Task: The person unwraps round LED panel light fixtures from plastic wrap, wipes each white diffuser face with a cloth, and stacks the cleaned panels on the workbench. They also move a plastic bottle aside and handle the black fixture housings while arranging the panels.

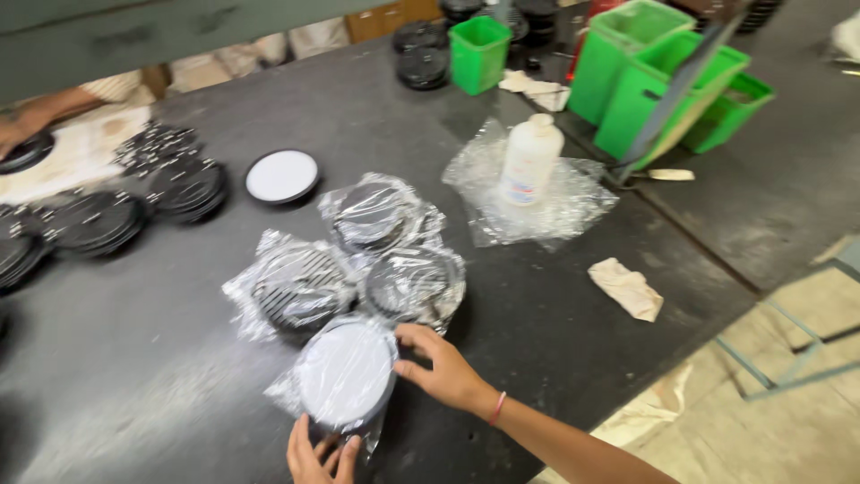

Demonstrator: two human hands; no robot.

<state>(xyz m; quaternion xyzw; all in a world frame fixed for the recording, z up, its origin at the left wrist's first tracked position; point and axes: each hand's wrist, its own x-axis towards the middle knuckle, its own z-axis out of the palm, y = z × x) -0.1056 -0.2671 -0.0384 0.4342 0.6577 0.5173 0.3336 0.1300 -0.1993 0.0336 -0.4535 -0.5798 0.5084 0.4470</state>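
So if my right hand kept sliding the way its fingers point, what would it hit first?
The right hand points left, fingertips already at the rim of the bagged round disc. It would press into that disc first, though depth is hard to judge.

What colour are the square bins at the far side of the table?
Bright green bins, seen best in the head view.

Round disc in clear plastic bag (pixel 346 373): black rim, pale grey-white face turned up toward you, lying flat on the dark table's near edge. The bag is crinkled and loose around it. You'll find it just in front of three similar bagged black discs, touching the nearest two.
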